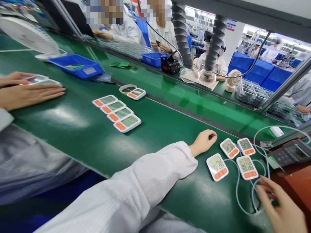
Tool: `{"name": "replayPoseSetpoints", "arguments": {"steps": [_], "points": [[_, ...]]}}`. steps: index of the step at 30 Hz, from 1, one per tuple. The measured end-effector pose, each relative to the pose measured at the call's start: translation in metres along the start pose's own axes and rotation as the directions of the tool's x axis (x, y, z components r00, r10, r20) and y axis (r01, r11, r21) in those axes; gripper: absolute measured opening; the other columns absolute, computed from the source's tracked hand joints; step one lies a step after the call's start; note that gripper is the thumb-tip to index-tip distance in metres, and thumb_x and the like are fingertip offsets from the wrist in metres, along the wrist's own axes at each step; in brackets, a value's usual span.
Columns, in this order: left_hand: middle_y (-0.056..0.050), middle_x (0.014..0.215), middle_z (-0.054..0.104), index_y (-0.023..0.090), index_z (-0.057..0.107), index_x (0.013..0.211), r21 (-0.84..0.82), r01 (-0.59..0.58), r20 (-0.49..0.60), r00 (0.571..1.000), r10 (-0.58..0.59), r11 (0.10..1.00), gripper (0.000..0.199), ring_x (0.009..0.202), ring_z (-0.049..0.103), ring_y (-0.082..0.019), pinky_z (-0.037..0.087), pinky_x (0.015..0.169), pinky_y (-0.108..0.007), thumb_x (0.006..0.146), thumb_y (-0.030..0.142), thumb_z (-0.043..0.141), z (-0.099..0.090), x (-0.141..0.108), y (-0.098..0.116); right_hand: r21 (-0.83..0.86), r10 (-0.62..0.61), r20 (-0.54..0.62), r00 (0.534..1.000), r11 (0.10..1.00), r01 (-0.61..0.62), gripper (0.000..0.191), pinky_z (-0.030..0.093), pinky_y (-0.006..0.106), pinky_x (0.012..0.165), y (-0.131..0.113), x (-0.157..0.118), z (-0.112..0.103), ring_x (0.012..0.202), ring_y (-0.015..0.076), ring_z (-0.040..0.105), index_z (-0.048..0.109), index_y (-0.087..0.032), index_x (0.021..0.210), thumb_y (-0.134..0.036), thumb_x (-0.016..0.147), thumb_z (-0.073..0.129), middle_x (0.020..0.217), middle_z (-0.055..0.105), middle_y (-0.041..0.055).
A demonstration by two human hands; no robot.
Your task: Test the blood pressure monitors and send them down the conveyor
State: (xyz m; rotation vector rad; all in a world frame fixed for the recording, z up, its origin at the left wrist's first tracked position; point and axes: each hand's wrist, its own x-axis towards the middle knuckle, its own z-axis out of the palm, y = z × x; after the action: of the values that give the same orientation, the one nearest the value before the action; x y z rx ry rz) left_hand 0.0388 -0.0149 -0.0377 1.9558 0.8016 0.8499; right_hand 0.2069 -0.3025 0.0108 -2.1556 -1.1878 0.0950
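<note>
Four-digit-free white thermometer-like display units with orange buttons lie in a cluster on the right of the green table: an upper left unit [229, 148], an upper right unit [246, 147], a lower left unit [217, 167] and a lower right unit [247, 167]. Their screens show digits. My left hand [203, 142] rests on the table left of the cluster, fingers loosely curled, with nothing visible in it. Close by the lower right unit's corner is my right hand [282, 204], its fingers apart and holding nothing visible. A clear thin tube [239, 194] loops under and around the units.
A row of similar units with blank screens [127, 122] lies left of centre; another unit [136, 94] sits beside a tape roll [126, 89]. A co-worker's hands [31, 94] cover units at far left. A handheld meter [291, 153] and blue tray [77, 66] stand nearby.
</note>
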Motion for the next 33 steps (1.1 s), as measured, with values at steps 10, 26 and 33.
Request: {"name": "replayPoseSetpoints", "arguments": {"steps": [10,26,33], "points": [[-0.005,0.085,0.072,0.015,0.070,0.090,-0.240,0.070,0.111,0.993,-0.045,0.968,0.017,0.075,0.064,-0.015,0.051,0.072,-0.026,0.087,0.025,0.057,0.005,-0.015,0.013,0.004,-0.107,0.594,0.797,0.991,0.131,0.039,0.034,0.029,0.055,-0.077,0.057,0.103,0.061,0.0228,0.059,0.064,-0.018,0.110,-0.051,0.089,0.062,0.063,0.060,-0.0009],[-0.004,0.089,0.065,0.018,0.057,0.123,-0.567,0.425,0.629,0.776,0.037,0.706,0.062,0.073,0.062,-0.014,0.045,0.058,-0.023,0.081,0.061,0.067,0.003,-0.033,0.031,0.439,0.110,0.140,0.984,0.884,-0.162,0.051,0.050,0.038,0.092,-0.059,0.049,0.095,0.112,0.0288,0.060,0.060,-0.019,0.126,-0.058,0.097,0.047,0.120,0.066,0.0106],[-0.001,0.074,0.063,0.016,0.054,0.117,-0.639,0.504,0.613,0.790,-0.011,0.581,0.059,0.051,0.054,-0.009,0.032,0.041,-0.018,0.078,0.057,0.071,-0.003,-0.025,0.027,0.534,0.075,0.276,0.958,0.817,-0.217,0.056,0.052,0.035,0.068,-0.059,0.045,0.097,0.079,0.0253,0.065,0.055,-0.015,0.137,-0.055,0.100,0.043,0.097,0.070,0.0093]]}}
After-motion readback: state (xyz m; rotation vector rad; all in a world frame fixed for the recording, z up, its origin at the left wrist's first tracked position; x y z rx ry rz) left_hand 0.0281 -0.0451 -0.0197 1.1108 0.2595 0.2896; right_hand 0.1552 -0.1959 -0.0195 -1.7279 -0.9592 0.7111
